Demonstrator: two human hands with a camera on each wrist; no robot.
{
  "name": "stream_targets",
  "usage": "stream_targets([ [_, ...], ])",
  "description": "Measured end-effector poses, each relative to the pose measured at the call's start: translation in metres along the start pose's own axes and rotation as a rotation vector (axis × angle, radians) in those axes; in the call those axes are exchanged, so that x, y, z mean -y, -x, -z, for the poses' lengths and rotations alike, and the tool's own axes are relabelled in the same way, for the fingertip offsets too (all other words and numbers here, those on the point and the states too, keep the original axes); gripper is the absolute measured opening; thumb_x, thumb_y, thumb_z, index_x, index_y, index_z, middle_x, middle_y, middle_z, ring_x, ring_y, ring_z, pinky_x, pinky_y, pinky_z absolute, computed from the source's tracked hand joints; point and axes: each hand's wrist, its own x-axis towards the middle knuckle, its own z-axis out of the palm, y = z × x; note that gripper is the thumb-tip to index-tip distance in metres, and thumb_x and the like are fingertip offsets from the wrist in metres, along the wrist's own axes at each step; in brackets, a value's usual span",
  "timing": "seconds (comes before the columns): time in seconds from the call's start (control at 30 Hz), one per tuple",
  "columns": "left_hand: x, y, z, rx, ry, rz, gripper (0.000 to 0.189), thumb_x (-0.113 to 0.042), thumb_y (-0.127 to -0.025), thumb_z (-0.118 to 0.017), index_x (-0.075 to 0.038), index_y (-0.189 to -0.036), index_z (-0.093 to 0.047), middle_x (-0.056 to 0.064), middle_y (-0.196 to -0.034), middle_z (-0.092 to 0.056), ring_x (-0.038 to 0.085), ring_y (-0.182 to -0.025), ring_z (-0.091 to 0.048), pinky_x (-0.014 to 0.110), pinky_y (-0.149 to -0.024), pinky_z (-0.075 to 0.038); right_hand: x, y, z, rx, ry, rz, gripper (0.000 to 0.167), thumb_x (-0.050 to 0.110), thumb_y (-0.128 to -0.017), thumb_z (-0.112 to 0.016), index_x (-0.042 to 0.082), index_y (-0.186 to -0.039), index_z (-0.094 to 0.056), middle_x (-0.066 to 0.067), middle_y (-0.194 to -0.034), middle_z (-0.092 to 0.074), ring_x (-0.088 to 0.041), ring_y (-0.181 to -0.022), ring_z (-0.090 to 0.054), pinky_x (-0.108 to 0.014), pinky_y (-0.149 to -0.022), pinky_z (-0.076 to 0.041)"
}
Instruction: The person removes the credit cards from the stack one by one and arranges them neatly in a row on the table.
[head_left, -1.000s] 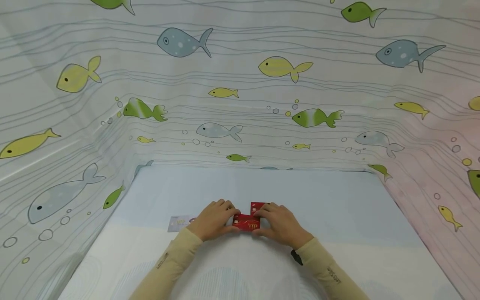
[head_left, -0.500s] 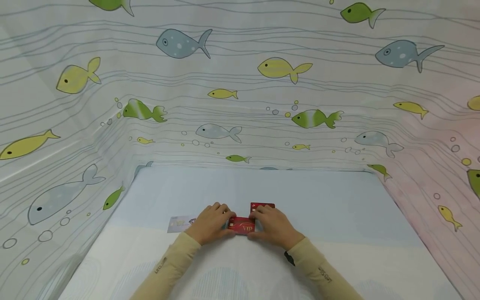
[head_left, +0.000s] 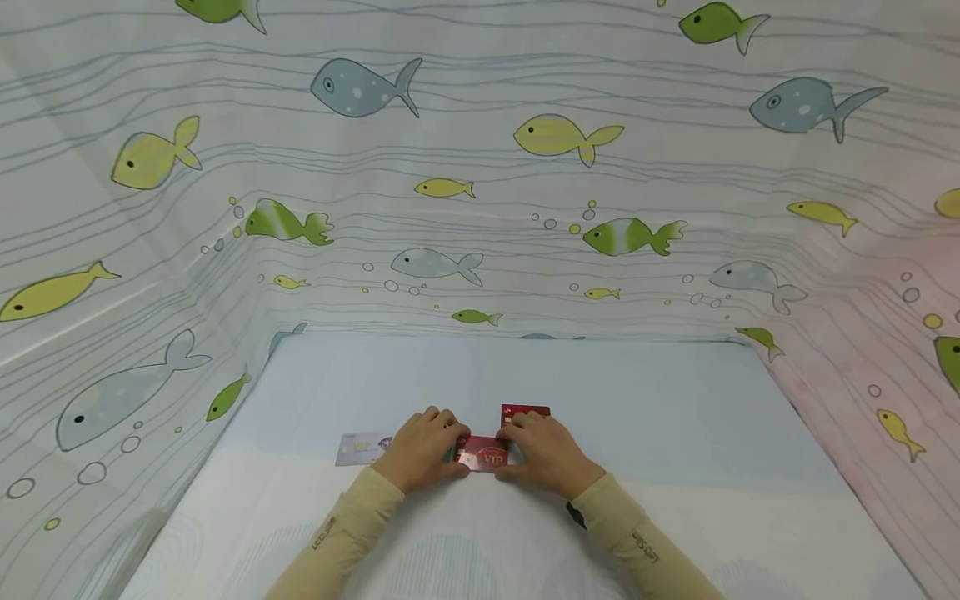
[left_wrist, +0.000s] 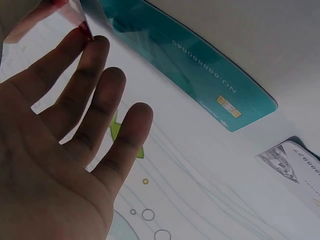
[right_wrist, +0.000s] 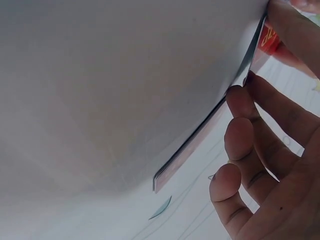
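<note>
A red VIP card point(head_left: 483, 455) is held by its two short ends between my hands, in the middle of the head view. My left hand point(head_left: 426, 450) pinches its left end between thumb and fingers. Its right end is pinched by my right hand point(head_left: 550, 454). In the right wrist view the held card point(right_wrist: 269, 40) shows tilted, one edge toward the table. A second red card point(head_left: 517, 409) lies just behind, partly covered by the right hand's fingers. Beside the left fingers lies a teal card point(left_wrist: 200, 75), mostly hidden in the head view.
Left of my left hand a silver-grey VIP card point(head_left: 358, 448) lies flat, its right end behind the hand. Pale cloth covers the table point(head_left: 645, 392). Fish-patterned cloth point(head_left: 495, 275) rises as walls at the back and both sides.
Both hands have shifted left and slightly toward me with the red VIP card. Its face now catches a paler glare, its angle changed. The other cards have stayed put.
</note>
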Motion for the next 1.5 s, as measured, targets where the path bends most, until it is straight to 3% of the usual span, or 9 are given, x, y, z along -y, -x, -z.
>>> stream_targets([
  [0.8, 0.0007, -0.0048, 0.0036, 0.053, 0.035, 0.052, 0.054, -0.052, -0.076, -0.086, -0.016, -0.115, -0.075, 0.001, -0.105, -0.066, 0.021, -0.094, -0.056, 0.040, -0.077, -0.050, -0.0008, 0.0010, 0.0024, 0.008, -0.024, -0.005, 0.056, 0.053, -0.078, -0.084, 0.016, -0.119, -0.073, 0.001, -0.104, -0.063, -0.015, -0.095, -0.057, -0.036, -0.083, -0.055],
  [1.5, 0.0002, -0.0068, 0.0036, 0.072, 0.055, 0.038, 0.053, -0.050, -0.075, -0.087, -0.015, -0.114, -0.076, 0.001, -0.104, -0.067, 0.020, -0.094, -0.056, 0.037, -0.075, -0.050, -0.0010, 0.0024, 0.0021, 0.016, -0.013, -0.005, 0.056, 0.053, -0.080, -0.083, 0.016, -0.121, -0.073, 0.001, -0.105, -0.063, -0.016, -0.097, -0.058, -0.037, -0.084, -0.055],
])
